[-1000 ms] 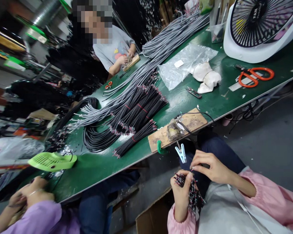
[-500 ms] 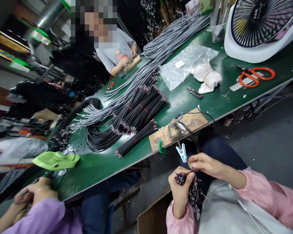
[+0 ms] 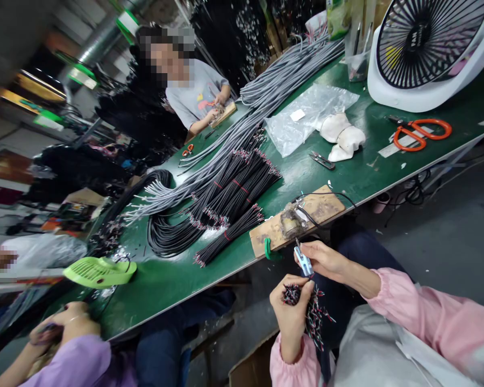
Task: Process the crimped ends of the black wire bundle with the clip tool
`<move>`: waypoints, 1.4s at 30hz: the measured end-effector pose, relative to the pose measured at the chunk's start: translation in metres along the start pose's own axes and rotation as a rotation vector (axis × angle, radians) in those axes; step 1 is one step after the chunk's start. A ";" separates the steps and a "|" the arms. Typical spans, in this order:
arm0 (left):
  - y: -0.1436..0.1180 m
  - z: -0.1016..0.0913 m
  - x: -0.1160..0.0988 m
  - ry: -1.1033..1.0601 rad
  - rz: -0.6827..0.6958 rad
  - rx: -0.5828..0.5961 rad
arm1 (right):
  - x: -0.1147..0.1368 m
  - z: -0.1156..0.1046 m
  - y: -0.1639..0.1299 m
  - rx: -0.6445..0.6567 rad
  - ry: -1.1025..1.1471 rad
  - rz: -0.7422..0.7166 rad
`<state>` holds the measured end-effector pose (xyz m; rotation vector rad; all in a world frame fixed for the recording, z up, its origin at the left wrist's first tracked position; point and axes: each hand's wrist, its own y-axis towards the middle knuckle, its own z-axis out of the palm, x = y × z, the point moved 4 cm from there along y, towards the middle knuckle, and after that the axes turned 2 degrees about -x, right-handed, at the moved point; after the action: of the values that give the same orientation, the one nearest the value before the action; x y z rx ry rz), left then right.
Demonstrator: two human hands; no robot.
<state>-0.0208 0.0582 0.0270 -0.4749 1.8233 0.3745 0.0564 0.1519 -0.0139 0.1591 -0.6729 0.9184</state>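
Note:
My left hand (image 3: 291, 307) is closed around a bundle of thin black cables (image 3: 292, 294). Their red, white and black wire ends (image 3: 317, 317) fan out below the thumb. Just above it, my right hand (image 3: 326, 261) pinches a light-blue clothespin (image 3: 304, 262) at the shaft of a small, grimy motor (image 3: 292, 222). That motor sits on a wooden board (image 3: 262, 234) at the table's edge, with a green clamp (image 3: 268, 249) by the board's left end. Whether a wire lies in the clothespin's jaws is hidden by my fingers.
Bundled black cables (image 3: 242, 188) and long grey cables (image 3: 262, 102) cover the middle of the green table (image 3: 157, 290). Orange-handled scissors (image 3: 421, 134), small snips (image 3: 321, 160), a plastic bag (image 3: 302, 118) and a white fan (image 3: 411, 97) lie right. Co-workers sit left and across.
My right hand has moved up and left from the wire ends to the clothespin and now grips it. My left hand, with the bundle, has shifted slightly left.

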 end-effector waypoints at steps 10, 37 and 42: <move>-0.002 0.006 0.009 -0.055 -0.135 0.050 | -0.015 -0.011 -0.005 0.040 0.113 0.089; -0.038 0.015 0.044 -0.170 -0.321 -0.056 | 0.013 -0.014 -0.064 -0.123 -0.913 -0.253; -0.036 0.017 0.042 -0.197 -0.345 -0.028 | 0.023 -0.002 -0.072 -0.090 -1.047 -0.415</move>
<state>0.0005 0.0293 -0.0186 -0.7334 1.5134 0.2013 0.1232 0.1245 0.0089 0.6980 -1.5718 0.3447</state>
